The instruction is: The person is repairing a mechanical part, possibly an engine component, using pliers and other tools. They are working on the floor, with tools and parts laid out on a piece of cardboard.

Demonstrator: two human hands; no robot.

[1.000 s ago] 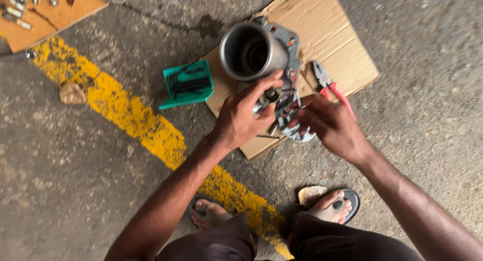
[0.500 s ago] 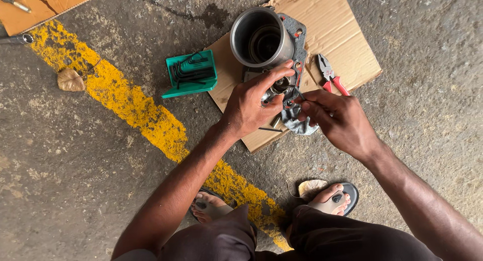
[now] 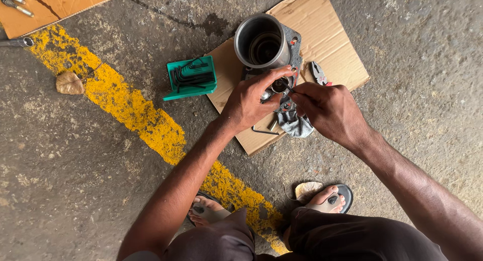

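A grey metal engine cylinder (image 3: 261, 39) with a flanged base stands on a sheet of cardboard (image 3: 327, 34) on the concrete floor. My left hand (image 3: 251, 97) grips the near part of the metal casting just below the cylinder bore, fingers curled around it. My right hand (image 3: 327, 110) pinches a thin black hex key (image 3: 287, 85) whose tip points into a small hole in the casting. Another bent hex key (image 3: 264, 132) lies on the cardboard under my hands, beside a grey rag (image 3: 297, 126).
A green holder of hex keys (image 3: 192, 77) lies left of the cardboard. Red-handled pliers (image 3: 319, 73) rest right of the cylinder. A yellow painted stripe (image 3: 126, 110) crosses the floor. Bolts sit on another cardboard piece (image 3: 50, 7) at top left. My sandalled feet (image 3: 327, 196) are below.
The view has shifted closer over the cylinder. My right hand has come in toward the casting with the hex key, and my left hand stays clamped on the part.
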